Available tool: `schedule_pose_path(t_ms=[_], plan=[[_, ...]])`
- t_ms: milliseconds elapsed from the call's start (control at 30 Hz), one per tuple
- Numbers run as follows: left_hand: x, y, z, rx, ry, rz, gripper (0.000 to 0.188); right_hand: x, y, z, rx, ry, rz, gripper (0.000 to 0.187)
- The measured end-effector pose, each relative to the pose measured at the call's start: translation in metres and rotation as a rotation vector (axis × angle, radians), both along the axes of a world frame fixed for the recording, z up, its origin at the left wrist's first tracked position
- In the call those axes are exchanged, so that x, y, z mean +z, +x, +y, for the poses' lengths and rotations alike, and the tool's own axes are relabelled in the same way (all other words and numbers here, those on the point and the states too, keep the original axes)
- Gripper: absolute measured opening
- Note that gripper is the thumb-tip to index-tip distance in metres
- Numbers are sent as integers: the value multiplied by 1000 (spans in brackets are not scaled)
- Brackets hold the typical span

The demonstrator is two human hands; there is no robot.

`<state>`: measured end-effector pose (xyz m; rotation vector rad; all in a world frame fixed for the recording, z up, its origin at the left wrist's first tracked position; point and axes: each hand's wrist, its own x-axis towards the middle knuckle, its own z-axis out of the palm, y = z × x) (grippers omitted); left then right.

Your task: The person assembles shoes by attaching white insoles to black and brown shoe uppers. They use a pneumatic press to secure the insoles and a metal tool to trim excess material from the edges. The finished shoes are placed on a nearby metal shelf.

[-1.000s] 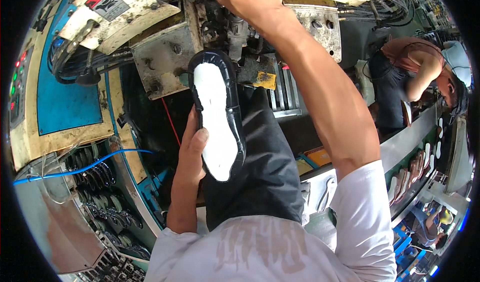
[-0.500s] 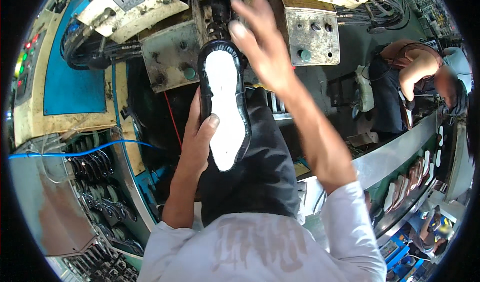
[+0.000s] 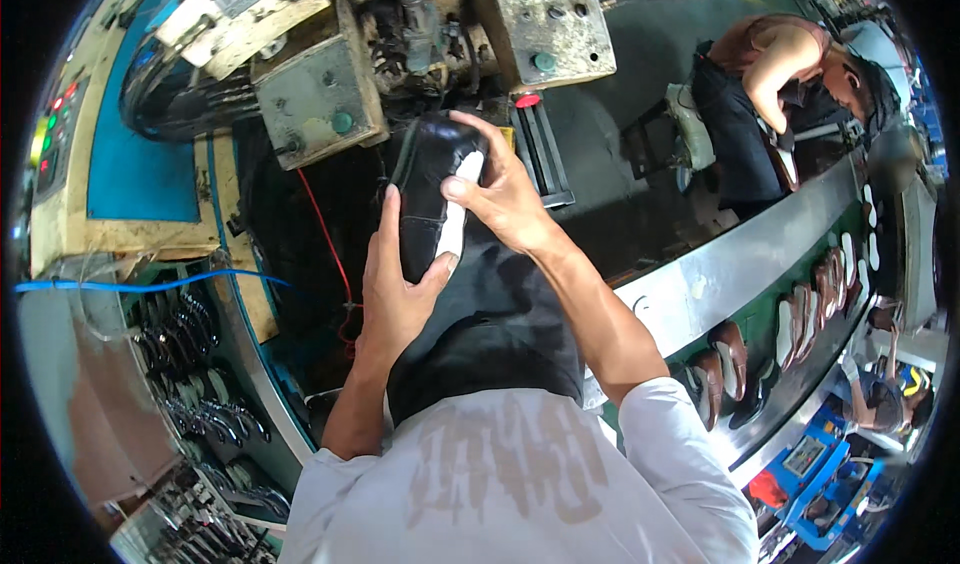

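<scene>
I hold a black leather shoe [image 3: 428, 189] with a white sole edge in both hands, just below the metal jaws of a shoe machine [image 3: 400, 34]. My left hand [image 3: 395, 284] grips it from below and the left side. My right hand [image 3: 495, 194] clasps its right side, fingers over the white sole. The shoe is turned on its side, its black upper facing me.
A second person [image 3: 790, 74] bends over a workstation at the upper right. A green conveyor [image 3: 800, 314] carrying several shoes runs along the right. A rack of dark shoes [image 3: 190, 364] stands at the left, beside a control panel with coloured buttons [image 3: 45, 134].
My right hand came down from the machine onto the shoe. The shoe turned from sole-up to its side, showing the black upper, and both hands drew it lower.
</scene>
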<state>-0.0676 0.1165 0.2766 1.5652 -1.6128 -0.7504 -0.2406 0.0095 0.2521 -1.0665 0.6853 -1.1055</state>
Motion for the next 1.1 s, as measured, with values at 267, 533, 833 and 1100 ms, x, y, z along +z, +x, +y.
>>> schedule_pose_path(t_ms=[267,533,833,1100], plan=[[-22,92,88,221,-131,-559,103,1,24,44,332,-17,269,80],[-30,211,261,780,274,-559,97,-62,56,74,419,94,450,48],[-96,318,526,1522,716,-486,102,-91,40,62,388,170,636,44],[-211,336,628,1247,1051,-955,93,-75,58,62,483,41,817,45]])
